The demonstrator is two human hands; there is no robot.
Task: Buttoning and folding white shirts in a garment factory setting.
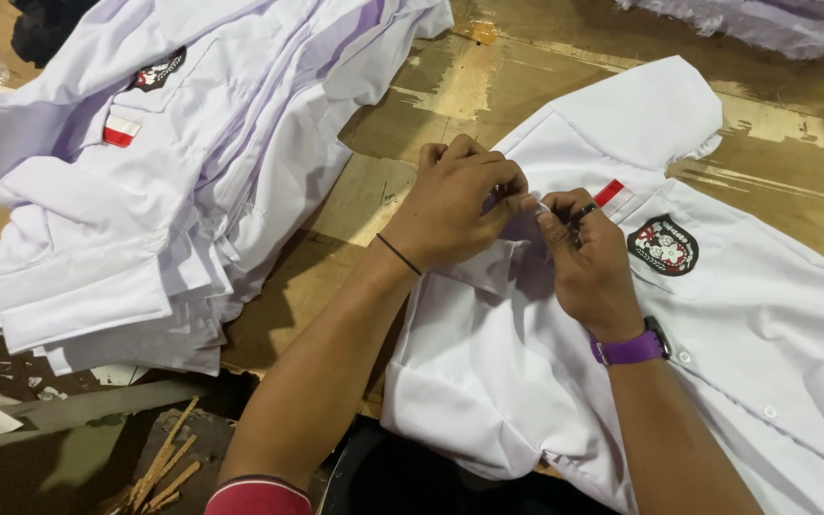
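On the worn wooden bench (488, 86) lies a white short-sleeved cotton shirt (765, 324) with a red-and-white stripe and a dark round badge. Both hands meet at its collar: the left hand (455, 205) has its grip pinched together on a fold of cloth, the right hand (588, 257) is clamped on a small dark tool (581, 216). A stack of matching white shirts (174, 172) sits well apart at left.
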